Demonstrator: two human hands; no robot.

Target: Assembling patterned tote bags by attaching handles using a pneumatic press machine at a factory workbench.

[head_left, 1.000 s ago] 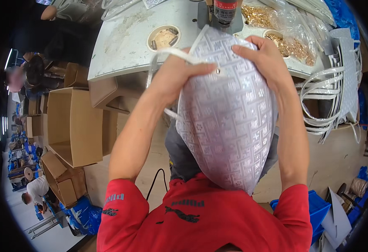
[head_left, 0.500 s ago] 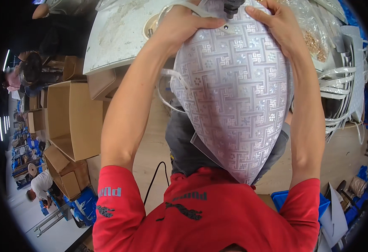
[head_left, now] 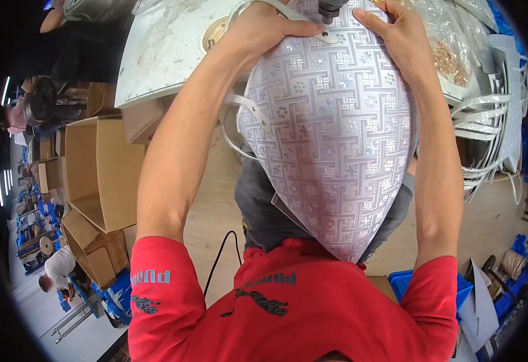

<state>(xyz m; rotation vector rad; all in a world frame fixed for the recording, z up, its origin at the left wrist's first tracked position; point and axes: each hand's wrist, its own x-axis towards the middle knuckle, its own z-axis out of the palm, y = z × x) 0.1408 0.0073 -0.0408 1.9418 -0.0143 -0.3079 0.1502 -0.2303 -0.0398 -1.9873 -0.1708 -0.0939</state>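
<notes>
Both hands pinch the top edge of a silver patterned bag, and that grip sits right at the machine head poking in from the upper rim of the view. Left hand has its fingers pressed flat over the bag's corner, beside a small dark rivet on a white strap tab; the white handle loops out below that wrist. Right hand clamps the opposite side of the same edge, fingers curled down onto the fabric. From the grip, the bag hangs back toward the person, its lower tip reaching the red shirt.

Against a second ago, the grip has travelled forward and up: then the bag's edge lay short of the machine with the counter's round brass-coloured part clear to see, and now the edge is tucked under the head. I judge this to mean the strap tab has been brought into place for fastening.

Beneath the grip lies the pale counter. To the right of it sit clear packets of small brass fittings and a stack of white handles; to the left and lower, open cardboard boxes stand on the floor.
</notes>
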